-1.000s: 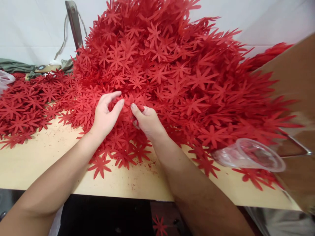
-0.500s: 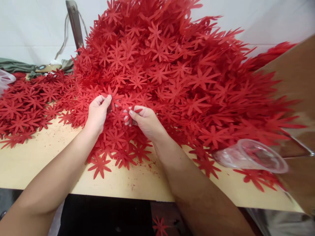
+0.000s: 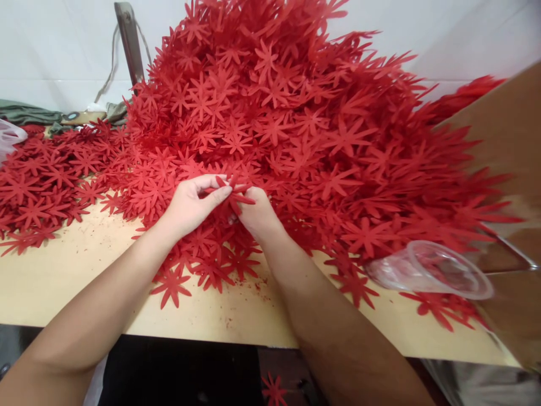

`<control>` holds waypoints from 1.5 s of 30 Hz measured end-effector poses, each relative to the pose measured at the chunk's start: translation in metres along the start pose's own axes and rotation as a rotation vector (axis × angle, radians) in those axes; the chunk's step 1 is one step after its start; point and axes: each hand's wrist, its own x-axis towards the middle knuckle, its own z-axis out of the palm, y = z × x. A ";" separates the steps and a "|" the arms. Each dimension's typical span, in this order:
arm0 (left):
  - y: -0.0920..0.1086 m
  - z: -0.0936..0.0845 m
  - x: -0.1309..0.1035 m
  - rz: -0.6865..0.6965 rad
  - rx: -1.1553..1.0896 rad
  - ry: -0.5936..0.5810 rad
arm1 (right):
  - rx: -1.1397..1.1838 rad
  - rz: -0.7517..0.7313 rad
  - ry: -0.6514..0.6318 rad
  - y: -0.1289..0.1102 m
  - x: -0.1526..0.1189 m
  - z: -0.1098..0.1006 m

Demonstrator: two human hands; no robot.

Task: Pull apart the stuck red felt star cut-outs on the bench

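Just in front of a tall heap of red flower cutouts (image 3: 270, 129), both hands meet over the table. My left hand (image 3: 195, 202) pinches a red flower cutout (image 3: 234, 189) between thumb and fingers, its narrow petals spread out. Close against the same flower is my right hand (image 3: 258, 211), its fingers curled and mostly hidden behind the petals. The right hand's fingertips seem to grip from below, but the flower covers them. Loose red flowers lie beneath both wrists, among them a single one (image 3: 171, 286) near the front.
A clear plastic cup (image 3: 450, 269) lies on its side at the right, beside a brown cardboard box (image 3: 507, 141). Another spread of red flowers (image 3: 38, 180) covers the left of the table (image 3: 84, 282). A metal bar (image 3: 129, 42) stands at the back left.
My left hand has moved right with its flower and come together with my right hand. The right hand has stayed nearly in place.
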 end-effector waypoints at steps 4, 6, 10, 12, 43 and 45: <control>-0.003 -0.003 0.003 0.026 0.079 0.174 | 0.051 -0.019 -0.108 0.002 -0.001 0.001; -0.006 -0.010 0.007 0.006 0.041 0.291 | 0.110 -0.042 -0.219 0.002 -0.001 -0.002; -0.008 -0.024 0.014 -0.035 -0.097 0.398 | 0.168 -0.017 -0.286 0.003 0.001 -0.006; -0.006 -0.027 0.015 -0.013 -0.124 0.394 | 0.151 -0.009 -0.204 0.004 0.002 -0.006; -0.001 -0.009 0.008 0.067 0.114 0.368 | 0.204 -0.059 -0.157 -0.002 0.001 -0.005; -0.001 -0.020 0.012 0.066 0.004 0.448 | 0.168 -0.029 -0.104 -0.002 0.002 -0.007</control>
